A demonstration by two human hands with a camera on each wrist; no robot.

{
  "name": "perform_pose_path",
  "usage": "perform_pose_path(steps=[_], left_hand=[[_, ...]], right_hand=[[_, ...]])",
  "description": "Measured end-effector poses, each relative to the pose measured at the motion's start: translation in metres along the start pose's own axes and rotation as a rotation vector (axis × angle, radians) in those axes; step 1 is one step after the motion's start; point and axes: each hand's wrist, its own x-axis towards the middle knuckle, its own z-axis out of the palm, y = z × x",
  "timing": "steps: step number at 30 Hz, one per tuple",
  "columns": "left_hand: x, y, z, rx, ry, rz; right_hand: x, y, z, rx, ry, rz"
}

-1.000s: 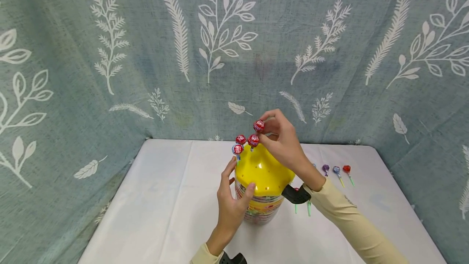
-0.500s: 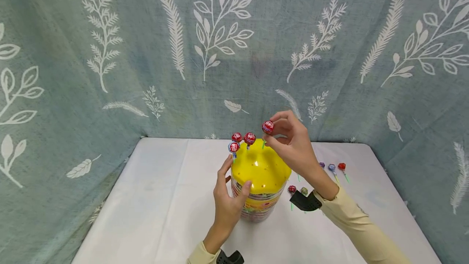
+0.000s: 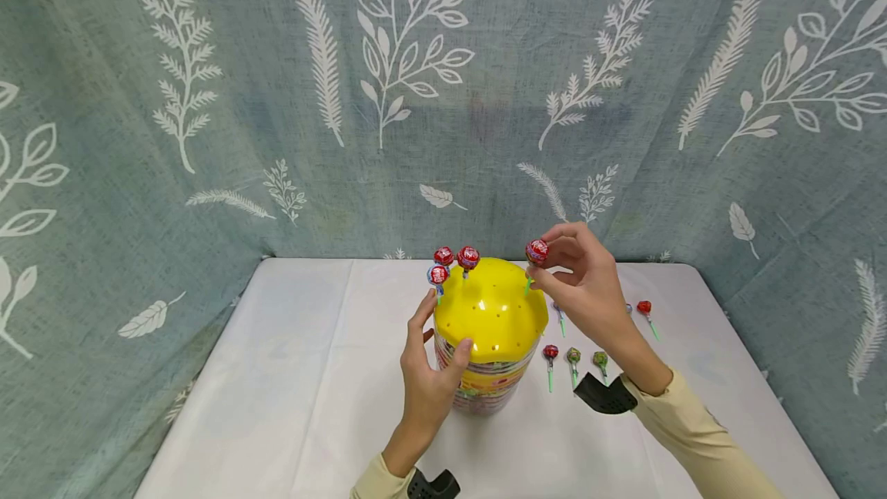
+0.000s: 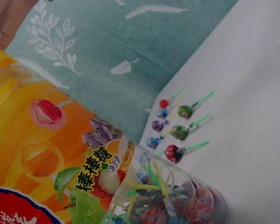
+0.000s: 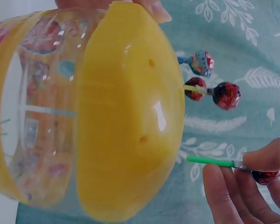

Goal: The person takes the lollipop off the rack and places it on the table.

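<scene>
A clear plastic candy jar (image 3: 488,385) with a printed label and a domed yellow lid (image 3: 495,314) stands on the table. My left hand (image 3: 428,383) grips its near left side at the lid, thumb in front. Small holes dot the lid. Three lollipops (image 3: 467,258) with red or blue-and-red wrappers stand in holes at its far left. My right hand (image 3: 589,287) pinches a red-wrapped lollipop (image 3: 537,252) upright over the lid's far right edge. In the right wrist view, the free end of its green stick (image 5: 210,161) points at the lid, apart from it.
Right of the jar, several lollipops lie on the white tablecloth (image 3: 346,406) in two rows, among them a dark red one (image 3: 550,353) and an orange-red one (image 3: 644,306). More lollipops (image 4: 177,203) fill the jar's bottom. A leaf-patterned grey-green curtain (image 3: 277,98) hangs behind.
My right hand has carried its lollipop rightward, from beside the standing lollipops to the lid's right edge. My left hand has kept its grip on the jar. The camera view has shifted slightly.
</scene>
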Motion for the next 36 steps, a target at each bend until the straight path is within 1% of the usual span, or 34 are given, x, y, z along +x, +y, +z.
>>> perform_pose_path(steps=[8,18,30,36], left_hand=[[0.001,0.001,0.0,0.005,-0.004,0.006],[0.001,0.0,-0.001,-0.008,-0.005,0.01],[0.001,-0.002,0.0,-0.009,-0.004,0.023],[0.001,-0.002,0.0,-0.006,-0.002,0.024]], right_hand=[[-0.009,0.009,-0.018,-0.025,0.044,0.013],[-0.022,0.023,-0.032,-0.08,0.044,0.11],[-0.045,0.047,-0.046,-0.127,0.051,0.163],[-0.058,0.061,-0.05,-0.151,0.069,0.239]])
